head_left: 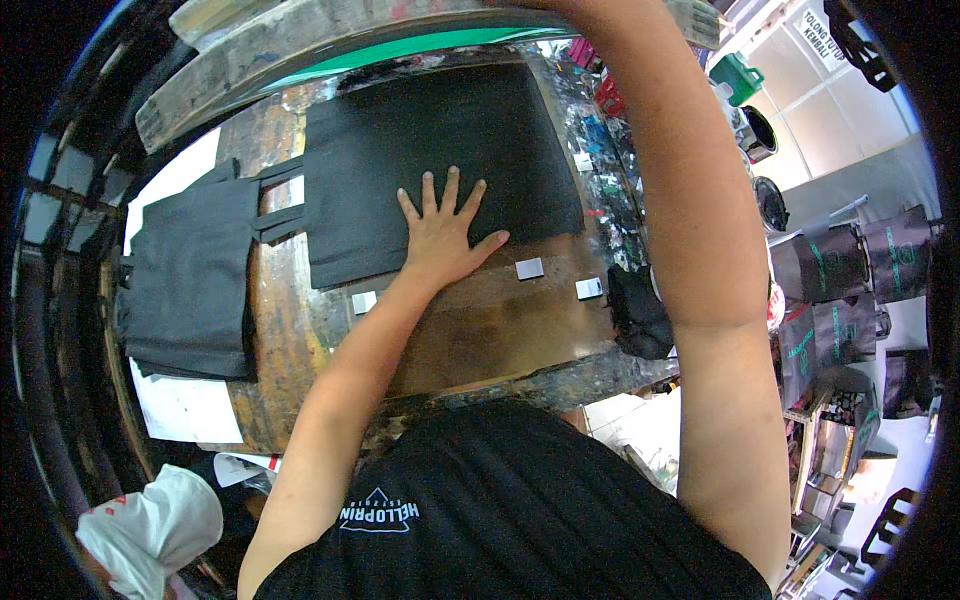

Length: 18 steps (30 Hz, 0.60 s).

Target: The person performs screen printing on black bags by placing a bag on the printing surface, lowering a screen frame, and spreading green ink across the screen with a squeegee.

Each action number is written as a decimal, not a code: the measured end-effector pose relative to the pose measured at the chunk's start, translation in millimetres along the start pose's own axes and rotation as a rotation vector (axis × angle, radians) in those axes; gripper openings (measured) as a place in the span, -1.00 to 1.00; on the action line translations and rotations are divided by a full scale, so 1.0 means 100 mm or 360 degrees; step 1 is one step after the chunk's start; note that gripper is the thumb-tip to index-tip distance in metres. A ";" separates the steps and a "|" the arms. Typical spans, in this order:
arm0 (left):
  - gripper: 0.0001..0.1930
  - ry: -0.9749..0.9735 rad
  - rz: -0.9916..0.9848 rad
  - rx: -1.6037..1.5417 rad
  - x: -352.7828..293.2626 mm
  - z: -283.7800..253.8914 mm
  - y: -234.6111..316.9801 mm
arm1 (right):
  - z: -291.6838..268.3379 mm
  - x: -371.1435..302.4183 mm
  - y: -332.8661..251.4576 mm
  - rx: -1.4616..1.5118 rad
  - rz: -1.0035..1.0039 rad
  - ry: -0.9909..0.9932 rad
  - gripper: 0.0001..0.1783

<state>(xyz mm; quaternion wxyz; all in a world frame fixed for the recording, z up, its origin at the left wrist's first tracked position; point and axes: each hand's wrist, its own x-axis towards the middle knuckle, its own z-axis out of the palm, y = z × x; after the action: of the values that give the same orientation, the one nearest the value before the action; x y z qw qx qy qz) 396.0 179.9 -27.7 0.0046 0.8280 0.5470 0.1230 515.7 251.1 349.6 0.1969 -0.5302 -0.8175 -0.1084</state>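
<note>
Bags come first at the left: a stack of black bags (pixel 190 285) lies on the table's edge, and just beside it one black tote bag (pixel 440 165) lies flat on the worn printing table (pixel 480 330), its handles toward the stack. The left hand (pixel 443 235) presses on the bag's near edge, fingers spread flat. The right arm (pixel 690 200) reaches up to the raised screen frame (pixel 300 50), its hand hidden, so the grip cannot be told; this looks like the laying-and-smoothing step, and the next move would call for keeping the bag square.

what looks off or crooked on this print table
Nothing is badly off. The black tote bag under the left hand lies flat but skewed to the worn, paint-stained wooden table. Its handles overlap the stack of black bags. The right hand is out of view.
</note>
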 end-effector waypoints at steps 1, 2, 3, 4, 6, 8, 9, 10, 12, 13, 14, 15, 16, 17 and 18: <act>-0.04 0.0002 -0.0009 0.0004 0.00 0.03 0.05 | 0.03 0.00 0.01 -0.0024 0.0005 0.0023 -0.06; -0.04 0.0006 -0.0020 0.0010 -0.02 0.02 0.10 | 0.04 0.00 0.00 -0.0048 0.0006 0.0050 -0.06; -0.04 0.0007 -0.0013 0.0014 -0.02 0.02 0.16 | 0.17 0.01 0.11 -0.0105 -0.0066 0.0219 -0.07; -0.04 0.0003 -0.0006 0.0005 -0.02 0.02 0.21 | 0.26 0.02 0.22 -0.0162 -0.0142 0.0387 -0.07; -0.04 0.0002 -0.0045 -0.0011 -0.07 0.00 0.26 | 0.09 -0.06 0.13 -0.0037 -0.0177 0.0173 -0.10; -0.04 -0.0045 -0.0050 0.0005 -0.07 -0.01 0.28 | 0.02 -0.09 0.11 0.0050 -0.0176 0.0052 -0.13; -0.04 -0.0067 -0.0049 0.0015 -0.07 -0.03 0.29 | 0.02 -0.09 0.12 0.0079 -0.0161 0.0036 -0.14; -0.04 -0.0051 -0.0032 0.0010 -0.09 -0.02 0.28 | 0.02 -0.10 0.12 0.0109 -0.0148 0.0021 -0.15; -0.04 -0.0018 -0.0008 0.0003 -0.12 -0.02 0.26 | 0.02 -0.11 0.11 0.0116 -0.0148 -0.0014 -0.16; -0.04 -0.0011 -0.0003 0.0000 -0.13 -0.01 0.25 | 0.02 -0.11 0.11 0.0119 -0.0149 -0.0031 -0.17; -0.04 -0.0004 -0.0004 -0.0002 -0.14 -0.03 0.26 | 0.01 -0.12 0.09 0.0095 -0.0136 -0.0030 -0.17; -0.04 0.0004 -0.0005 -0.0004 -0.16 -0.04 0.26 | 0.00 -0.14 0.07 0.0071 -0.0123 -0.0029 -0.17; -0.03 0.0006 0.0005 -0.0007 -0.17 -0.05 0.27 | 0.00 -0.15 0.06 0.0048 -0.0113 -0.0028 -0.17; -0.03 0.0008 0.0011 -0.0006 -0.18 -0.05 0.27 | 0.05 -0.15 0.06 0.0024 -0.0123 0.0040 -0.17; -0.03 0.0010 0.0017 -0.0004 -0.18 -0.06 0.26 | 0.13 -0.13 0.07 0.0003 -0.0131 0.0111 -0.16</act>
<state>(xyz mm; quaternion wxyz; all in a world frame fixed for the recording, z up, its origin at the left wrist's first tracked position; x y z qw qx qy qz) 411.6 152.0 -22.0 0.0032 0.8305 0.5425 0.1264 524.1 248.6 332.3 0.2209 -0.4919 -0.8314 -0.1341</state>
